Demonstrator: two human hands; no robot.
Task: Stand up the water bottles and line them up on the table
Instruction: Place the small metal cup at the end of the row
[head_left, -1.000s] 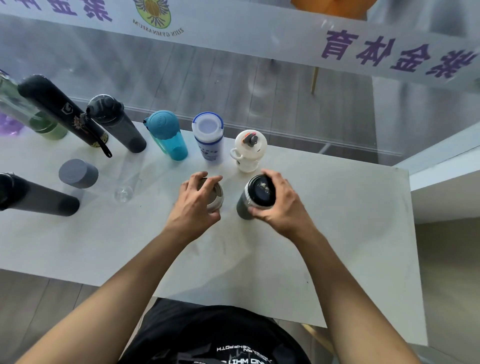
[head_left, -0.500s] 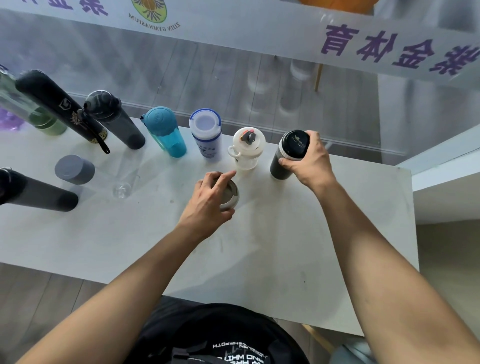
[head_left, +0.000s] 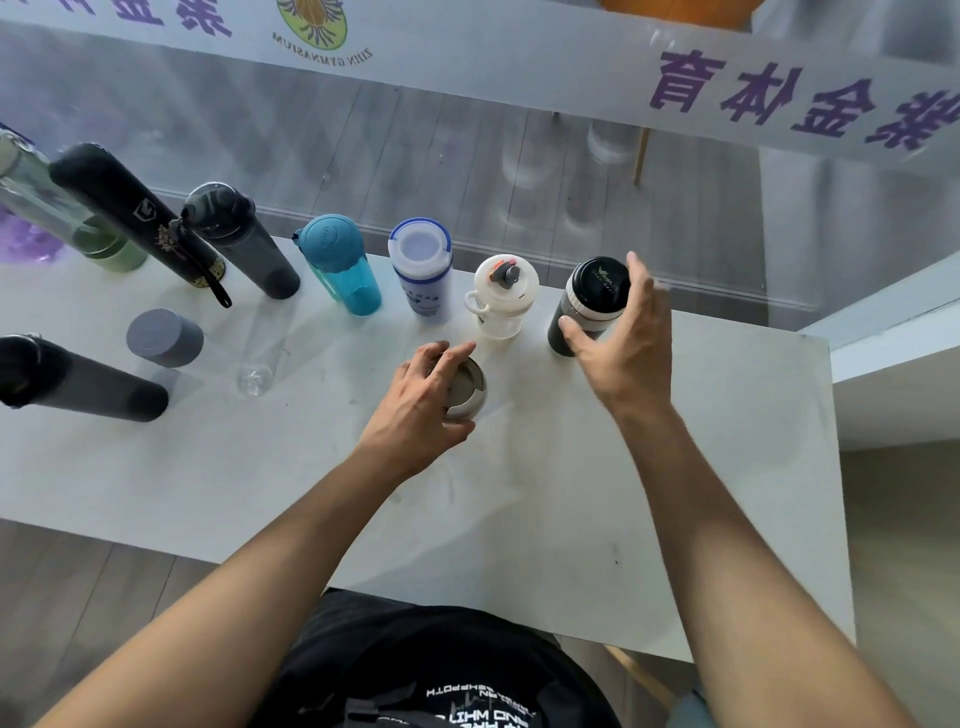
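A row of bottles stands along the far edge of the white table: green glass, tall black, smoky grey, teal, white-and-blue, and a clear shaker with an orange spout. At the row's right end stands a dark bottle with a black lid. My right hand is around it with fingers spread, the thumb just touching its side. My left hand grips the top of a short grey steel bottle in front of the shaker.
Closer to me on the left are a clear bottle with a grey cap and a long black bottle. A glass wall with a white banner runs right behind the row. The table's right edge lies near the dark bottle.
My right hand carried the dark bottle from the table's middle to the right end of the row and loosened its grip. My left hand slid the short steel bottle a little right.
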